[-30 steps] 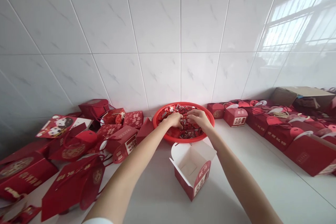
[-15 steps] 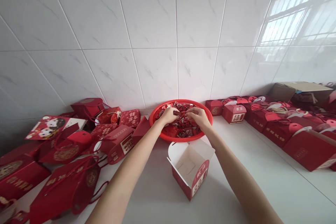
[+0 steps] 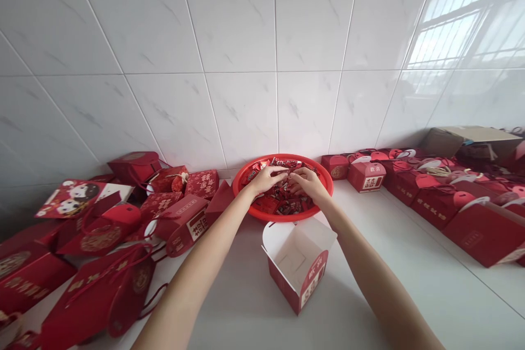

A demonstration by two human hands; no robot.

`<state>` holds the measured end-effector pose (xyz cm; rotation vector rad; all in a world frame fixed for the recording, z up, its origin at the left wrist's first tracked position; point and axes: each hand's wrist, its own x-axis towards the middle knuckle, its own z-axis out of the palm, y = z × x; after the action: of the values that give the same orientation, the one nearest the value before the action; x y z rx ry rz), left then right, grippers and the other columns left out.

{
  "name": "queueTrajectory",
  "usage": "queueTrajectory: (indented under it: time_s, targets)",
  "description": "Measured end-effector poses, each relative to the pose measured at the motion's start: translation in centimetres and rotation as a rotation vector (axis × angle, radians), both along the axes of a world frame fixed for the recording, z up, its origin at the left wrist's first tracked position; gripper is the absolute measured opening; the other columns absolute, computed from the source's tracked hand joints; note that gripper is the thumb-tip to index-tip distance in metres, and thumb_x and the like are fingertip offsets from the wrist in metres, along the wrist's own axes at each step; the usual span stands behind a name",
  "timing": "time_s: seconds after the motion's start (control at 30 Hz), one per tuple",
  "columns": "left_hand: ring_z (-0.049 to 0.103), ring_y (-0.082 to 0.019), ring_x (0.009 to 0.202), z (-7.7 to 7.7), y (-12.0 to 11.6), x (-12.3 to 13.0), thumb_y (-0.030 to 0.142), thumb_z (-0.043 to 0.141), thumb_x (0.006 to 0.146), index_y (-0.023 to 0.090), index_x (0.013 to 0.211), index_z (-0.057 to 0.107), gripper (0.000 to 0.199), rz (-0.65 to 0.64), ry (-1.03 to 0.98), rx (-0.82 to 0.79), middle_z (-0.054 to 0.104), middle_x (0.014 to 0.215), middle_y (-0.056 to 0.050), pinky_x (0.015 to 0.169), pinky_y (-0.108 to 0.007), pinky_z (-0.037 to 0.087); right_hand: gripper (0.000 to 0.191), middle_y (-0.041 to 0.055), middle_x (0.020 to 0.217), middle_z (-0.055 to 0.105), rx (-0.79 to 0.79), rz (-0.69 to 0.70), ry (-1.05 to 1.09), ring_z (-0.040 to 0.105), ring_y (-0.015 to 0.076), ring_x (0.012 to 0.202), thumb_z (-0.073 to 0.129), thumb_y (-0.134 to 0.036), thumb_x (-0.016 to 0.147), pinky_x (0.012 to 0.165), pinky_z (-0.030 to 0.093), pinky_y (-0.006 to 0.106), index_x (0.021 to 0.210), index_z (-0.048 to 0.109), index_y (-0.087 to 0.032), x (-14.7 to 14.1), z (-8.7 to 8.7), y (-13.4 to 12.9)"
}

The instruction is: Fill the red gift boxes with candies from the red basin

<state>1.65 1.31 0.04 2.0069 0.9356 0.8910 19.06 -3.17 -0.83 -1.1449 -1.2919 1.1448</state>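
A red round basin (image 3: 283, 217) full of red-wrapped candies (image 3: 290, 206) stands against the wall. Over the candies, my left hand (image 3: 268, 179) has its fingers drawn together, and what they hold, if anything, is too small to name. My right hand (image 3: 307, 181) is beside it, fingers curled and pressed together over the candies, with its fingertips close to those of my left hand. In front of the basin, between my forearms, sits an open red and white box (image 3: 293, 262); its flaps are up and nothing shows inside.
Red gift boxes (image 3: 98, 290) with cord handles crowd the left side. On the right, rows of closed red boxes (image 3: 435, 205) run along the counter (image 3: 369, 240), with a cardboard box (image 3: 471, 139) behind them. White tiled wall (image 3: 241, 115) rises at the back.
My left hand's fingers have shifted slightly right and up, nearer to my right hand. The dark wrapped piece seen at its fingertips before is no longer visible there.
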Motion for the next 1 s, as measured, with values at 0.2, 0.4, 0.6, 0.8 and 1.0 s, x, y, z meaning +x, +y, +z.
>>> queueTrajectory:
  time_s: [0.2, 0.4, 0.6, 0.8, 1.0]
  targets:
    - [0.071, -0.026, 0.104, -0.4, 0.0, 0.2, 0.026, 0.075, 0.073, 0.017, 0.117, 0.073, 0.045, -0.094, 0.059, 0.01, 0.076, 0.113, -0.011, 0.096, -0.04, 0.054, 0.028, 0.0001, 0.063, 0.07, 0.03, 0.008, 0.129, 0.069, 0.0187, 0.054, 0.083, -0.03, 0.071, 0.051, 0.057, 0.028, 0.081, 0.057, -0.022, 0.1, 0.0, -0.2]
    - [0.07, -0.023, 0.104, -1.1, 1.1, 0.0, 0.007, 0.06, 0.074, 0.017, 0.129, 0.066, 0.056, 0.013, 0.255, 0.064, 0.074, 0.117, -0.01, 0.091, -0.034, 0.055, 0.03, -0.0035, 0.068, 0.069, 0.059, -0.19, 0.369, 0.065, 0.0154, 0.057, 0.081, -0.016, 0.053, 0.05, 0.055, 0.027, 0.078, 0.064, -0.021, 0.7, 0.1, 0.1]
    - [0.07, -0.027, 0.094, -1.5, 1.4, 0.2, 0.012, 0.077, 0.059, 0.024, 0.095, 0.078, 0.038, 0.04, 0.595, 0.088, 0.077, 0.102, -0.004, 0.084, -0.032, 0.053, 0.014, -0.0006, 0.069, 0.07, 0.034, -0.189, 0.476, 0.064, 0.0159, 0.064, 0.076, -0.024, 0.053, 0.052, 0.051, 0.025, 0.062, 0.066, -0.021, 1.1, 0.4, 0.2]
    - [0.07, -0.025, 0.088, -1.1, 1.0, 0.8, 0.015, 0.074, 0.067, 0.024, 0.083, 0.078, 0.019, 0.015, 0.705, 0.118, 0.077, 0.093, -0.004, 0.078, -0.029, 0.05, 0.016, -0.0026, 0.064, 0.067, 0.027, -0.219, 0.551, 0.06, 0.0156, 0.062, 0.077, -0.03, 0.053, 0.053, 0.052, 0.027, 0.062, 0.066, -0.023, 1.3, 0.2, 0.5]
    - [0.069, -0.023, 0.088, -0.8, 0.9, 0.2, 0.028, 0.06, 0.087, 0.021, 0.086, 0.078, 0.019, 0.025, 0.545, 0.145, 0.078, 0.092, -0.005, 0.085, -0.031, 0.048, 0.016, -0.0008, 0.062, 0.068, 0.014, -0.228, 0.567, 0.06, 0.0181, 0.056, 0.073, -0.033, 0.056, 0.044, 0.049, 0.029, 0.065, 0.063, -0.023, 1.2, 0.3, 0.7]
